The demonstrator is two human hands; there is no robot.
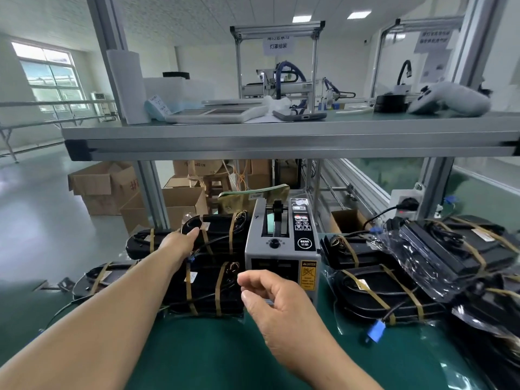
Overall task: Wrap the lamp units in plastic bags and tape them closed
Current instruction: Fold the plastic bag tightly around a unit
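at the left edge of the green bench, the unwrapped lamp units lie stacked, black and bound with tan straps, their long axes running left to right across your reach. your left hand is stretched out over the top of that pile, fingers open and flat on the upper unit, not closed round anything. your right hand hovers just in front of the tape dispenser at the middle of the bench, thumb and forefinger pinched nearly together; whether a strip of tape sits between them, i cannot tell. bagged units lie piled toward the right edge. your left hand is the nearer one to the bare stack, so the next unit likely comes up from that side, lifted by its long side toward you.
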